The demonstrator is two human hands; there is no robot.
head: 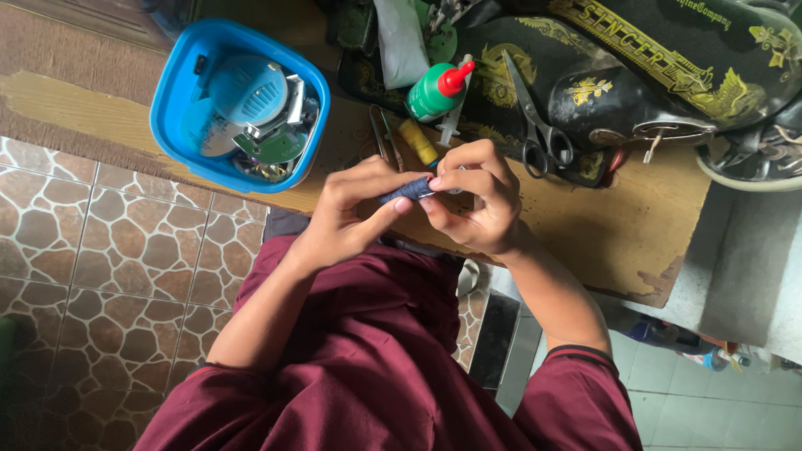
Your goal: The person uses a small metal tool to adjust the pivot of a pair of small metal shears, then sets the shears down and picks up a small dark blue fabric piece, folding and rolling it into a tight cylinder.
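Both hands meet over the near edge of a wooden table [614,221]. My left hand [351,213] pinches one end of a small dark blue thread spool [407,190] between thumb and fingers. My right hand [478,199] curls around the spool's other end, fingertips touching it. The spool lies roughly level between the two hands. My maroon sleeves and lap fill the lower part of the view.
A blue plastic tub [170,93] of metal parts stands on the table at the left. Behind the hands lie a yellow spool [417,140], thin metal snips [379,134], a green bottle with a red cap [438,90], scissors [535,127] and a black sewing machine [643,71]. Patterned floor tiles [109,250] lie below.
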